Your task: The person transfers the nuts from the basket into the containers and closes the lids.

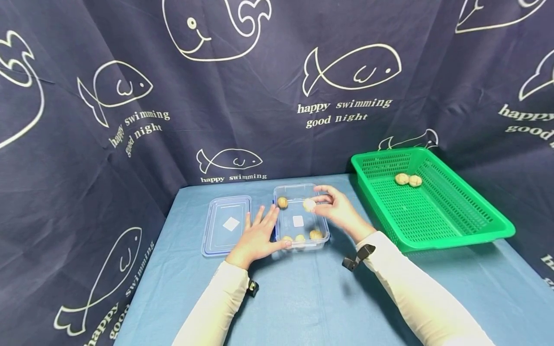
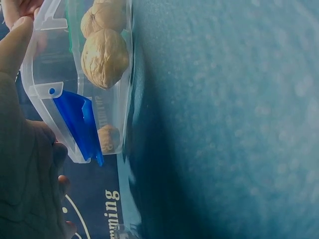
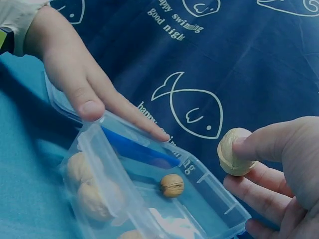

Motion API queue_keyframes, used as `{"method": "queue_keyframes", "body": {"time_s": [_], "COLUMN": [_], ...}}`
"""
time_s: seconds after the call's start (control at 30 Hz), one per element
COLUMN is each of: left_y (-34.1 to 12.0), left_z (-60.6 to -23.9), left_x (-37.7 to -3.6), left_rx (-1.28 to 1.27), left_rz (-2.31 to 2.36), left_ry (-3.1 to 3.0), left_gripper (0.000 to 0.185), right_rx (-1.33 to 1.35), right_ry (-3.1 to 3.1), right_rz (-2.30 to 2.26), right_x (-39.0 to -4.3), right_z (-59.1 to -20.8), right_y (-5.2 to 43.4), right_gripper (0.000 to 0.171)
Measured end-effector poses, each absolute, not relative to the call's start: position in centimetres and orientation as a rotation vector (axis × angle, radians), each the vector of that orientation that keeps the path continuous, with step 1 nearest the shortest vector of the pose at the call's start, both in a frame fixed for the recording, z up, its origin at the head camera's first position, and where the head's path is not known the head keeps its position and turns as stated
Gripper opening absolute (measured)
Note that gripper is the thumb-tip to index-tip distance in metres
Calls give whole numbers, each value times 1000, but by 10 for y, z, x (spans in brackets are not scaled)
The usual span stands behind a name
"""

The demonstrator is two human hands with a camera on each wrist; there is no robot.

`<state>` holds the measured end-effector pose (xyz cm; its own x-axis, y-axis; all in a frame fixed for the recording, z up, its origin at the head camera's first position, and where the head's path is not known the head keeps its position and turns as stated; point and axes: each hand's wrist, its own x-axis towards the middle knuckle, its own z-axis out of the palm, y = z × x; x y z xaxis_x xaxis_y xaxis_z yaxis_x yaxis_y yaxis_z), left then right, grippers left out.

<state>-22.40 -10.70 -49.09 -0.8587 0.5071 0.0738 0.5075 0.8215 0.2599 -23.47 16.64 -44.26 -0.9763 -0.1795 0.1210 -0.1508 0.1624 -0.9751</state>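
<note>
My right hand [image 1: 339,210] pinches a pale walnut [image 3: 234,152] between thumb and fingers, above the right side of a clear plastic box [image 1: 287,223]. In the right wrist view the held walnut is higher than the box rim. My left hand [image 1: 258,239], fingers spread and straight, touches the box's left rim, its thumb at the near corner. One walnut [image 1: 282,202] lies at the box's far left, and several more, among them a walnut [image 1: 316,234], line its near side. A blue clip [image 2: 79,124] hangs from the box's side in the left wrist view.
A clear lid [image 1: 218,226] with a blue edge lies left of the box. To the right stands a green perforated basket [image 1: 450,240] with two walnuts [image 1: 409,179] at its far end. Behind the blue-covered table [image 1: 290,298] hangs a dark fish-print curtain [image 1: 268,110].
</note>
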Motion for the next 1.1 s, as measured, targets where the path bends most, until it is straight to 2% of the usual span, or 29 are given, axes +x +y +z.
{"method": "queue_keyframes", "body": {"time_s": [0.37,0.7,1.1], "left_y": [-108,-108,-107], "left_z": [-488,-490,-490], "left_x": [-224,-225,-223], "left_rx": [-838,-847,-838], "left_rz": [-444,-443,-463], "left_ry": [-2996,-2990,-3013], "left_gripper": [107,108,107], "right_rx": [-473,-435,-458], "right_ry": [2272,2302,2419], "right_rz": [-2036,-2070,-2128], "right_x": [-228,-228,-236], "right_z": [-451,-451,-411], "right_y": [171,173,188], "right_gripper": [60,44,40]}}
